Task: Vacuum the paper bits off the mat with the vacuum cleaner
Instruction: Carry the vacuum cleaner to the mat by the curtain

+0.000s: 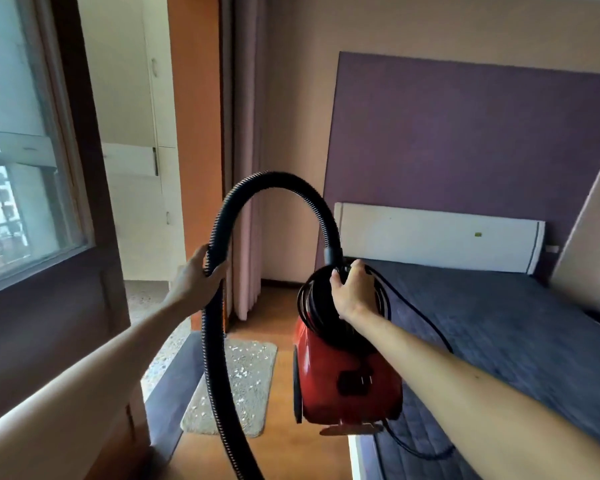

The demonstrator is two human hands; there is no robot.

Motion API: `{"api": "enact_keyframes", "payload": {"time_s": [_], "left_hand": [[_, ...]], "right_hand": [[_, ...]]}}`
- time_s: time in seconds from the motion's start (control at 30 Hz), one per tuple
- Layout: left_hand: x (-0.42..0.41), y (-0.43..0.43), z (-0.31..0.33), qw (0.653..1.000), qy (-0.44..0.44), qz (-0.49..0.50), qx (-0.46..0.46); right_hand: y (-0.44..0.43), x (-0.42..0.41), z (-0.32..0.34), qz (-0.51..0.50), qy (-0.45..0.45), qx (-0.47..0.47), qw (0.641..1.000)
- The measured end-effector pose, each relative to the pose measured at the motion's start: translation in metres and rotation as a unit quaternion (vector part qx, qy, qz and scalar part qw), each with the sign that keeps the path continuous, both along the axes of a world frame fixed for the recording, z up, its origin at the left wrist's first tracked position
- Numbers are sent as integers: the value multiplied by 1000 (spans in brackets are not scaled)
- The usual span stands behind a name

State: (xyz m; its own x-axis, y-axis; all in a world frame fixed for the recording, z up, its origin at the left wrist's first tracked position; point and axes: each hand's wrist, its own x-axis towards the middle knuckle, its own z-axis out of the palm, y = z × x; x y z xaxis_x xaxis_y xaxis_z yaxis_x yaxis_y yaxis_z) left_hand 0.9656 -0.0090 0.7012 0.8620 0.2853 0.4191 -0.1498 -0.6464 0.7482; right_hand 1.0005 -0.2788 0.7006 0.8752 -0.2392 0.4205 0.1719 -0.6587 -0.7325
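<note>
The fingers (221,268) of the left hand (194,278) are curled round the black ribbed hose (278,180). Those of the right hand (352,292) are clamped on the top of the red vacuum cleaner (347,372), where black cord (309,306) is coiled. The cleaner is held in the air beside the bed (499,323). Below, on the wooden floor (284,445), the grey mat (250,386) strewn with paper bits (246,362) is partly crossed by the hose.

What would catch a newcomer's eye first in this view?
The red vacuum cleaner hangs in mid-frame, with the right hand gripping its top, beside the blue bed. Its black hose arches up and over to the left hand, which grips it. Below, on the wood floor, lies the grey mat strewn with white paper bits.
</note>
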Motion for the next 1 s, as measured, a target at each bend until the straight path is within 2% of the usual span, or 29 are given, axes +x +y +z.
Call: {"api": "enact_keyframes", "payload": {"time_s": [0.23, 0.47, 0.77, 1.0], "left_hand": [[68, -18, 2, 1000, 1, -10, 26], [170, -38, 11, 998, 18, -43, 32], [296, -44, 18, 1000, 15, -8, 6], [370, -42, 14, 999, 28, -17, -11]], "right_hand": [[-22, 62, 0, -19, 3, 7, 1000], [-41, 167, -2, -11, 13, 39, 999], [-55, 296, -12, 32, 10, -21, 999], [-58, 375, -24, 30, 1, -15, 999]]}}
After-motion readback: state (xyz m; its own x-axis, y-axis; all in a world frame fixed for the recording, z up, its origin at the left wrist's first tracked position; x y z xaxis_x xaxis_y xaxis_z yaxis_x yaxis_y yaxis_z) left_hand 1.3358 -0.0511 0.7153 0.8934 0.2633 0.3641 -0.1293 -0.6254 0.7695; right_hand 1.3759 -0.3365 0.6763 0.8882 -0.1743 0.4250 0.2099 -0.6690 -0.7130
